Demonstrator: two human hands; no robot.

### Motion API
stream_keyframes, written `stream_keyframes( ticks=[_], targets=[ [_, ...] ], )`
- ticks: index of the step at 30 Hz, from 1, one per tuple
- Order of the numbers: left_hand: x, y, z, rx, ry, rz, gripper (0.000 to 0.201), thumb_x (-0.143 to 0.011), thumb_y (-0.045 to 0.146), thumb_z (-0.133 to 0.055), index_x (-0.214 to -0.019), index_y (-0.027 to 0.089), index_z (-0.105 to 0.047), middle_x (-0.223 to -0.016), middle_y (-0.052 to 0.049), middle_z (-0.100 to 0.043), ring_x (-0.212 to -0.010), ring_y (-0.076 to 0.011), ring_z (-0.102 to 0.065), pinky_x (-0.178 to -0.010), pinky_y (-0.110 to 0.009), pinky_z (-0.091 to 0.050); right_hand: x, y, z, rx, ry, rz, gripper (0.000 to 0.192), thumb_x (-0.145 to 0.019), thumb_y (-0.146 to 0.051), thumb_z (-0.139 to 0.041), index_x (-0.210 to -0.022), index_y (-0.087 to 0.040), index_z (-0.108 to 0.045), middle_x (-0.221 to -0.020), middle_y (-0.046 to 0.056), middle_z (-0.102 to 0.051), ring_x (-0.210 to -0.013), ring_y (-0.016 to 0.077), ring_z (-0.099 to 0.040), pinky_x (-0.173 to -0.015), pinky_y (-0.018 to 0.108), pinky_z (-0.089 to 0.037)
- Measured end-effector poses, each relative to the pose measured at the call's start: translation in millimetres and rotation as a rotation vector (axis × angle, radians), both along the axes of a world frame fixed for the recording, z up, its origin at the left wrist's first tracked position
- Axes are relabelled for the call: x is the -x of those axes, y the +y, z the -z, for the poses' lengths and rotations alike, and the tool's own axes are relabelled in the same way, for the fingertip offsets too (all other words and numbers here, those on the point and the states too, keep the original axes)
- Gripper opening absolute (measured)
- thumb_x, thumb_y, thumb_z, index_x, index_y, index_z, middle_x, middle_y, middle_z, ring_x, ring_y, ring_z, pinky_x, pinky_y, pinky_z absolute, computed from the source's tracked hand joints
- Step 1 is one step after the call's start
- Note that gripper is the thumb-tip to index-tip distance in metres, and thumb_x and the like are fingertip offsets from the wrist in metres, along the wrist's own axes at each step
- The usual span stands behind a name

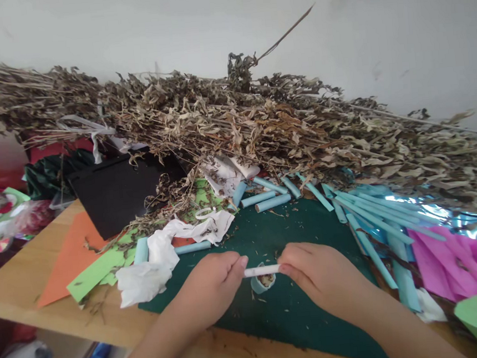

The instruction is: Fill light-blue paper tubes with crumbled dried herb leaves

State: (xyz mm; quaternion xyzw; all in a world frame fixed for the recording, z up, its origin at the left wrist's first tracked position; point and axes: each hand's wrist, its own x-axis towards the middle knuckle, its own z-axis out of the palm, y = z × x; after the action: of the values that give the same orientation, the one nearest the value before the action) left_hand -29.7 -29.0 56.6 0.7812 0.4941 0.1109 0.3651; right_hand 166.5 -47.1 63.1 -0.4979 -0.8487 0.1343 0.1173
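My left hand and my right hand each pinch one end of a thin white rolled paper stick, held level above a dark green cutting mat. Just under the stick stands a small light-blue paper tube with dried bits inside it. Crumpled white tissue lies left of my left hand.
A big heap of dried leafy stems fills the back of the wooden table. Several light-blue paper rolls lie right of the mat, with pink paper, green and orange sheets, and a black board.
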Motion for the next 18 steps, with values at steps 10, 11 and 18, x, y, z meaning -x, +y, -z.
stream_keyframes(
  ticks=[10, 11, 18],
  targets=[
    [7.2, -13.4, 18.5, -0.231, -0.197, 0.033, 0.017, -0.080, 0.023, -0.039, -0.065, 0.017, -0.041, -0.066, 0.002, -0.050, -0.058, -0.0094, -0.046, -0.052, -0.020, -0.036, 1.2, -13.2, 22.8, -0.446, 0.289, -0.130, 0.010, -0.075, -0.004, -0.045, -0.078, -0.014, -0.049, -0.073, 0.006, -0.055, -0.061, 0.0136, -0.042, -0.053, 0.027, -0.037],
    [7.3, -14.5, 21.9, -0.324, -0.233, 0.052, 0.015, -0.080, 0.020, -0.041, -0.065, 0.017, -0.041, -0.066, 0.001, -0.050, -0.058, -0.0089, -0.047, -0.053, -0.019, -0.037, 1.0, -13.9, 25.9, -0.497, 0.306, -0.141, 0.014, -0.073, -0.002, -0.046, -0.080, -0.013, -0.049, -0.074, 0.006, -0.056, -0.063, 0.0138, -0.042, -0.054, 0.028, -0.038],
    [6.7, -15.3, 39.6, -0.939, -0.373, 0.151, 0.008, -0.074, 0.007, -0.049, -0.078, 0.014, -0.046, -0.070, -0.003, -0.057, -0.061, -0.0100, -0.050, -0.055, -0.022, -0.041, -0.6, -17.5, 35.4, -0.503, 0.506, -0.204, 0.016, -0.074, -0.005, -0.048, -0.089, -0.012, -0.050, -0.085, 0.009, -0.056, -0.074, 0.0164, -0.048, -0.063, 0.033, -0.042]
  ],
)
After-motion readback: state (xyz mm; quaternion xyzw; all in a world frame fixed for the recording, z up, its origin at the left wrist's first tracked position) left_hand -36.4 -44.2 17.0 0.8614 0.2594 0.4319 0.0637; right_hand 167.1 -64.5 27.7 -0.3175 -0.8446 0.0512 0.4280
